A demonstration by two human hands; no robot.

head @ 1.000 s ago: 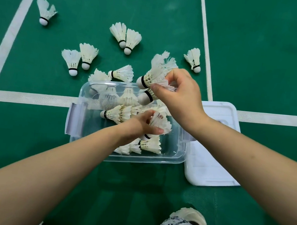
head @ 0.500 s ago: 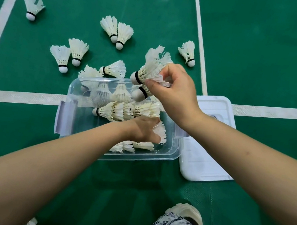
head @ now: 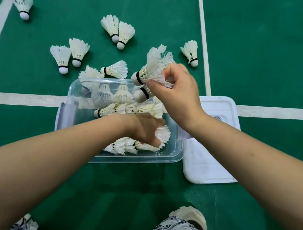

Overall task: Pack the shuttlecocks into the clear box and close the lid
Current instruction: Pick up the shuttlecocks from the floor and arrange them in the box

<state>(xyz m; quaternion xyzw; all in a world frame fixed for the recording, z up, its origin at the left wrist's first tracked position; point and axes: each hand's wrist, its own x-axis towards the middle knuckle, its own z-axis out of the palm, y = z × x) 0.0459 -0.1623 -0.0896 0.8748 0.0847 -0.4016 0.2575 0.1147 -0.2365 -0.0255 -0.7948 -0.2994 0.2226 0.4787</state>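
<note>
Green court floor [head: 256, 42]: right hand [head: 177, 93] pinches two shuttlecocks [head: 151, 69] seemingly above clear box [head: 140, 160].

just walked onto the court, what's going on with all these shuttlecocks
A person crouched on the green court floor is packing feather shuttlecocks into a clear plastic box. The right hand holds two shuttlecocks above the box's far edge, while the left hand presses down on those already inside. Several loose shuttlecocks lie on the floor beyond the box. The white lid lies on the floor to the right of the box, not yet on.
</note>
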